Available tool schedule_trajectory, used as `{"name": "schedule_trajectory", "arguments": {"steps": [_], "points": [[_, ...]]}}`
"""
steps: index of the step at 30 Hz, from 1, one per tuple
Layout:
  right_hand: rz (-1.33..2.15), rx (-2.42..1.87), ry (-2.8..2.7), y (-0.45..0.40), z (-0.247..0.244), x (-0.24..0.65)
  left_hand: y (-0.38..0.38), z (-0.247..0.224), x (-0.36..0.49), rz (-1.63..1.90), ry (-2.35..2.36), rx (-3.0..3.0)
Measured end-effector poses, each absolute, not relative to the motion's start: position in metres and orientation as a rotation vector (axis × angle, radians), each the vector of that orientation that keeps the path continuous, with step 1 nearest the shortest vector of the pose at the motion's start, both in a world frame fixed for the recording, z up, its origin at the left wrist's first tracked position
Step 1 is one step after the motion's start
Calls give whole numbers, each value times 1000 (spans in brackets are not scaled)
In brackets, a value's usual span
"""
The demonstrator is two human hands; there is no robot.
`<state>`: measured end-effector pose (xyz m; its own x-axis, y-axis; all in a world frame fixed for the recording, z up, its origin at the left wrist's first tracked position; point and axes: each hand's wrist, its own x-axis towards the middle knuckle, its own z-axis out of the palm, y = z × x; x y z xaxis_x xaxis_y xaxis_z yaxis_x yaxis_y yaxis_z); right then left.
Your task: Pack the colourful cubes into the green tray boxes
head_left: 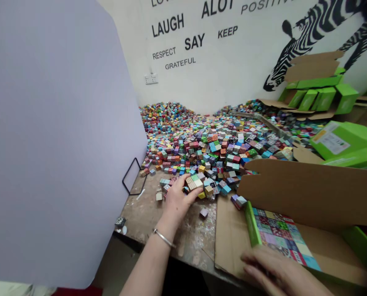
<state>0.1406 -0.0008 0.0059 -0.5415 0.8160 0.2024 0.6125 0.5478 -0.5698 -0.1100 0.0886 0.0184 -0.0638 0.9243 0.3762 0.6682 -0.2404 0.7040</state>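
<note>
My left hand (177,198), with a metal bangle at the wrist, has thumb and fingers closed round a small cluster of patterned blocks (195,182) in pale green, cream and stripes. It is at the near edge of a large heap of small colourful blocks (201,148). My right hand (271,267) is smeared by motion at the near left corner of an open green and brown box (328,242); whether it holds anything does not show. Inside that box, rows of patterned blocks (278,232) lie flat against its left side.
A big pale panel (54,144) stands at the left, beside a black wire frame (124,181). Loose blocks (204,213) lie on the worn tabletop (186,242). Other green boxes (346,142) are stacked at the right, below a wall (232,78) with words and a zebra picture.
</note>
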Motion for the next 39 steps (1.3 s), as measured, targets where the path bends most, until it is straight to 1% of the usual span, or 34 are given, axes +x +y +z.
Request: {"name": "schedule_trajectory", "arguments": {"steps": [3,5,8,11,15,18,21,25,32,36,39], "points": [[378,-1178,-2216,17,10,133,63,15,-91,1183,1531,2050],[361,-1141,-2225,32,15,126,48,7,-79,1092,1418,2138],[582,-1085,-2305,48,20,118,33,-4,-68,987,1340,2138],[832,-1082,-2286,51,23,118,25,-8,-64,971,1371,2055],[932,-1122,-2198,48,29,121,23,-1,-60,997,1419,1999],[883,-1117,-2202,47,32,122,27,3,-57,992,1382,2009],[757,-1079,-2262,48,27,119,34,3,-56,916,1293,2058],[596,-1147,-2346,50,20,109,44,2,-61,810,1284,2025],[434,-1201,-2430,63,16,93,54,-9,-68,889,1281,1976],[584,-1158,-2347,72,14,96,54,-10,-66,943,1285,1909],[880,-1127,-2167,75,23,101,52,-9,-65,935,1292,1802]]}}
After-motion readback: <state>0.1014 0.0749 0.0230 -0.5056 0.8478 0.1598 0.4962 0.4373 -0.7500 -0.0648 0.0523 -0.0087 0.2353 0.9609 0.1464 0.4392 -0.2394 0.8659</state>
